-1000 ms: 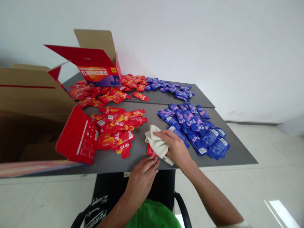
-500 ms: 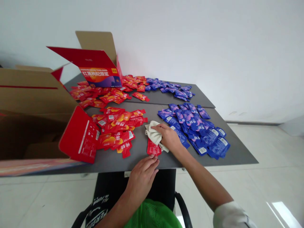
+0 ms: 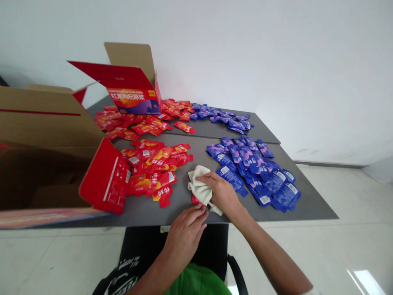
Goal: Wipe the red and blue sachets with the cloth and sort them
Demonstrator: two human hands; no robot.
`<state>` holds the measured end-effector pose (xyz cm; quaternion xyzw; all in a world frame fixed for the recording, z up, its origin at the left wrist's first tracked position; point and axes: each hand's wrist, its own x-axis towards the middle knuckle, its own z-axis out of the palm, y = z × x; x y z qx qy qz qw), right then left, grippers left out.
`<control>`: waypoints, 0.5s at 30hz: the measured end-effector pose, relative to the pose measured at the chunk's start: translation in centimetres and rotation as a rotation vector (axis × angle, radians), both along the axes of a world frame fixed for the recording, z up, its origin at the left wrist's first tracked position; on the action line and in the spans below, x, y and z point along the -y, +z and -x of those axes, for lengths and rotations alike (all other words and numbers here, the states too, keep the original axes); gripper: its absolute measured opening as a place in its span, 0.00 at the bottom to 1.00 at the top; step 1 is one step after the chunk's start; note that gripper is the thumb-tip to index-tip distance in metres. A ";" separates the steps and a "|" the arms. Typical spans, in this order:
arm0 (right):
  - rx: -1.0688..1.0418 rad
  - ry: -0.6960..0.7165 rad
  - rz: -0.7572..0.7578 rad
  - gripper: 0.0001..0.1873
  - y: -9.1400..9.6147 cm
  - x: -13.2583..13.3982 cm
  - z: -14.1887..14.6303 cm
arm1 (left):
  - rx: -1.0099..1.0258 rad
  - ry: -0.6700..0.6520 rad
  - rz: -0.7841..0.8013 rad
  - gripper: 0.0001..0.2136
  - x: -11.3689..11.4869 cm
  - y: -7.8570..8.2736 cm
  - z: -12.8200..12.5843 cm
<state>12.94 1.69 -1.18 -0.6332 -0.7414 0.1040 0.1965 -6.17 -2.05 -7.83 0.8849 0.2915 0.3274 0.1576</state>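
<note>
Green mesh fabric (image 3: 196, 282) is nearest me. Beyond it, at the near side of a cream cloth (image 3: 200, 185), the left hand (image 3: 188, 225) stretches its fingers together; whether they pinch anything, I cannot tell. Just past their tips lies a red sachet (image 3: 195, 199), mostly beneath the cloth, its long axis hidden. The right hand (image 3: 226, 194) grips the cloth from its right side. Left of the cloth are piled red sachets (image 3: 153, 180) and an open carton (image 3: 104, 180); right, blue sachets (image 3: 260, 168); far beyond, a second carton (image 3: 135, 100).
</note>
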 end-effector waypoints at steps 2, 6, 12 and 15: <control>0.039 -0.025 -0.024 0.25 0.2 -2.5 -0.5 | 0.007 0.000 -0.022 0.14 -0.1 0.0 0.0; 0.056 -0.077 -0.078 0.25 1.5 -4.0 -1.1 | 0.011 0.024 -0.036 0.14 0.0 -0.2 -0.1; -0.081 0.006 -0.135 0.26 2.3 3.0 -0.1 | 0.019 0.032 -0.027 0.12 0.2 0.0 -0.2; -0.028 0.061 0.017 0.27 1.3 4.8 0.9 | 0.015 0.050 -0.012 0.11 0.2 0.2 -0.1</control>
